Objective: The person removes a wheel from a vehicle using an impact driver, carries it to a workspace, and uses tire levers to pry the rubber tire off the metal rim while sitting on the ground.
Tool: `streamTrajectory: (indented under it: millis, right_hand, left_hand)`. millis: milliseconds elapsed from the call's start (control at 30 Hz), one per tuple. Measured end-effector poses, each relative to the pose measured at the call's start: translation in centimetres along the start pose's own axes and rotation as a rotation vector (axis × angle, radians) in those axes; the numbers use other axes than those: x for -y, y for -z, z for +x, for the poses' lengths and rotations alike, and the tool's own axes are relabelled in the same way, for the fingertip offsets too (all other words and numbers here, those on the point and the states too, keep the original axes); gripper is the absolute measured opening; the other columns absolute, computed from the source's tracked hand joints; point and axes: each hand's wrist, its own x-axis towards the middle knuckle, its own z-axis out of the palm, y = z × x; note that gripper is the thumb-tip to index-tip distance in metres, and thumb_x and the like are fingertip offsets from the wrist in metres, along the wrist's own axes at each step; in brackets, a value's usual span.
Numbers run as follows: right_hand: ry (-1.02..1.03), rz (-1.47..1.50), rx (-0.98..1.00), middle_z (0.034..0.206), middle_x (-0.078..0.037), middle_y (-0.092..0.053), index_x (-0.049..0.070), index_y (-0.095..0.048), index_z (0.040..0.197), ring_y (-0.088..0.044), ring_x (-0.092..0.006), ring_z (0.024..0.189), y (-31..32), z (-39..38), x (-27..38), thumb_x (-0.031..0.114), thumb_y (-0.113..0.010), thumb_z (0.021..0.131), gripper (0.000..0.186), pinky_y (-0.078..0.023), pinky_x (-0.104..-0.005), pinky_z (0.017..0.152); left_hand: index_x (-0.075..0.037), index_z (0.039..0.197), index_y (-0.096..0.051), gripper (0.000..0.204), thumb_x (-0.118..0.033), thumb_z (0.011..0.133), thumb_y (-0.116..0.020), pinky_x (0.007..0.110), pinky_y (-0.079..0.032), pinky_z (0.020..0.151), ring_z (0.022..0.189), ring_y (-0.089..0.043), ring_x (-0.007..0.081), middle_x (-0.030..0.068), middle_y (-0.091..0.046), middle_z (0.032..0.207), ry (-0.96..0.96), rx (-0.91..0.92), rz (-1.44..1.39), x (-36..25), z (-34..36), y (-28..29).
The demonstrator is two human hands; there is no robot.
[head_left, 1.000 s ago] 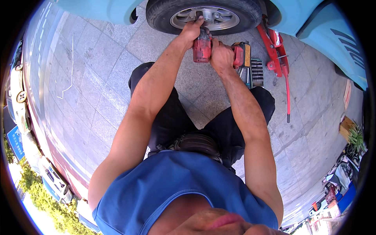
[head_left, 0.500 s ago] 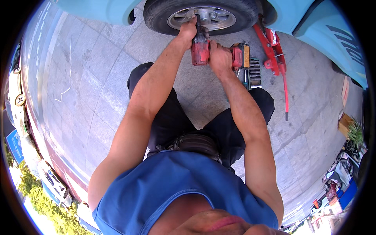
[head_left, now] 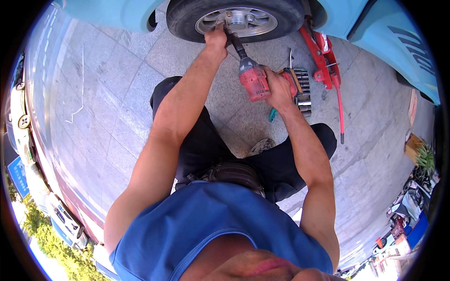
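In my right hand (head_left: 277, 87) is a red and black cordless impact wrench (head_left: 253, 80), its handle wrapped by my closed fingers. The wrench tilts up and left, and its long dark socket points at the lower rim of the wheel (head_left: 255, 29). My left hand (head_left: 216, 39) is at the lower left of the silver rim, beside the socket's tip. Its fingers are pinched together against the wheel; whatever they hold is too small and hidden to name. A black tyre (head_left: 183, 23) surrounds the rim under a light blue vehicle body (head_left: 112, 11).
Right of the wheel, a red floor jack (head_left: 323, 56) reaches under the vehicle, its long handle (head_left: 341, 112) lying toward me. A socket set (head_left: 303, 89) lies on the grey paving, partly behind the wrench. My bent knees flank the work area. A potted plant (head_left: 424, 157) stands far right.
My right hand has drawn the impact wrench back, down and right, and tilted it away from the wheel. My left hand has left the wrench's socket and moved slightly left along the rim.
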Motion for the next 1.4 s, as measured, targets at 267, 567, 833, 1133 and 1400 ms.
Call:
streamTrajectory:
  millis: [267,567,833,1133,1400]
  right_hand:
    - [-0.197,-0.065,-0.077,0.105,-0.026,-0.069,0.008,-0.053,0.129,-0.068,-0.046,0.094,-1.0,2.6,-1.2,0.022,-0.062,0.087,0.045,-0.052,-0.0544,0.078]
    - [-0.103,-0.177,-0.169,0.101,-0.023,-0.07,0.006,-0.054,0.124,-0.069,-0.0424,0.092,-3.9,5.4,-4.4,0.012,-0.065,0.083,0.043,-0.054,-0.0518,0.081]
    - [-0.07,-0.029,-0.22,0.1,-0.02,-0.07,0.006,-0.055,0.121,-0.069,-0.0409,0.094,-6.1,5.7,-6.4,0.016,-0.062,0.086,0.037,-0.054,-0.0484,0.084]
    - [-0.099,-0.464,-0.182,0.093,-0.017,-0.07,0.006,-0.057,0.108,-0.071,-0.0365,0.081,-2.9,6.7,-4.6,0.014,-0.062,0.085,0.025,-0.056,-0.0474,0.075]
    - [-0.117,-0.474,-0.158,0.092,-0.016,-0.071,0.007,-0.059,0.101,-0.072,-0.0346,0.083,-3.5,6.9,-4.5,0.014,-0.056,0.092,0.012,-0.057,-0.0443,0.076]
  left_hand:
    - [-0.002,0.112,-0.061,0.028,-0.026,0.107,-0.048,0.039,-0.057,0.08,0.083,-0.062,0.0234,0.0101,-0.065,0.098,0.191,0.282,0.056,3.1,-1.2,-1.1]
    - [0.004,0.119,-0.062,0.035,-0.022,0.096,-0.071,0.042,-0.06,0.077,0.086,-0.064,0.0223,0.0102,-0.066,0.104,0.048,0.136,0.116,3.2,-1.9,-3.2]
    - [0.001,0.112,-0.063,0.029,-0.022,0.096,-0.071,0.039,-0.059,0.075,0.081,-0.064,0.0215,0.0091,-0.067,0.096,0.063,0.207,0.036,4.1,-0.6,-2.7]
    - [0.002,0.114,-0.06,0.032,-0.028,0.102,-0.062,0.038,-0.06,0.069,0.076,-0.066,0.0213,0.0109,-0.067,0.094,-0.03,0.216,0.115,4.1,0.7,-2.9]
    - [0.004,0.112,-0.065,0.035,-0.03,0.102,-0.062,0.037,-0.059,0.069,0.076,-0.065,0.0194,0.0109,-0.068,0.093,-0.089,0.205,0.217,3.8,0.3,-3.3]
